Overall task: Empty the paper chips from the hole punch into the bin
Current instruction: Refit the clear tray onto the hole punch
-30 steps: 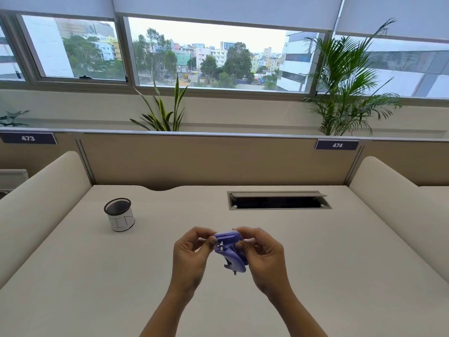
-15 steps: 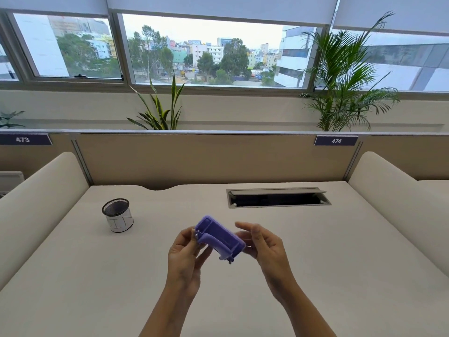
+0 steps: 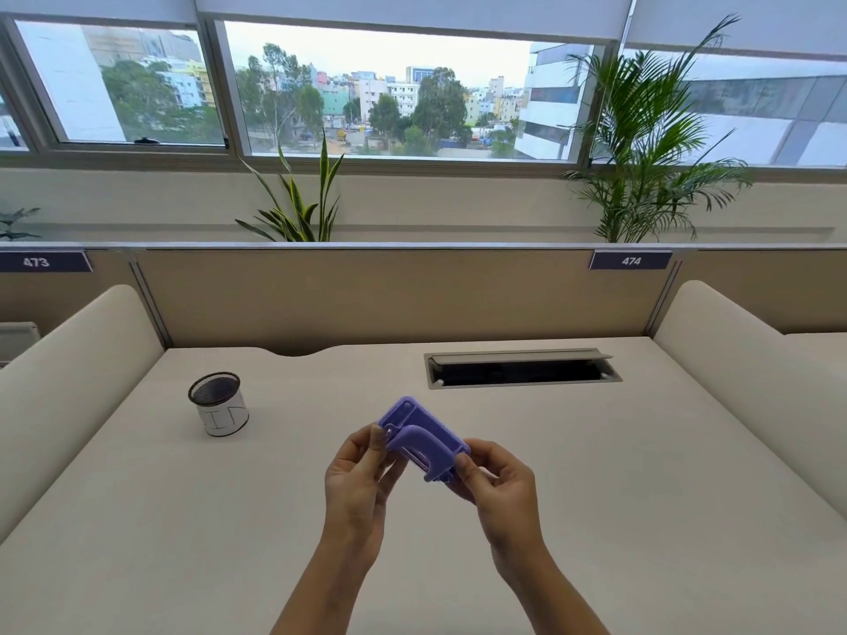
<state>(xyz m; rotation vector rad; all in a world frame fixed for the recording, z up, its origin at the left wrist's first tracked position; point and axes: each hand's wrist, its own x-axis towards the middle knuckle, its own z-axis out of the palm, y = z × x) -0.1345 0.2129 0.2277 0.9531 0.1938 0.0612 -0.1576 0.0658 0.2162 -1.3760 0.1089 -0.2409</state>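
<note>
Here, desk labels (image 3: 630, 260) read 473 and 474, bin (image 3: 219, 404) marked "BIN".

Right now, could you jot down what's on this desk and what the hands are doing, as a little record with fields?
held item: purple hole punch, lifted above the desk
left hand: left hand, fingers on the punch's left end
right hand: right hand, fingers pinching its right end
bin: small mesh bin, upright, far left of the hands, apart from them
chips: none visible
desk: pale desk with an open cable slot at the back
task stage: punch not yet over the bin
</note>
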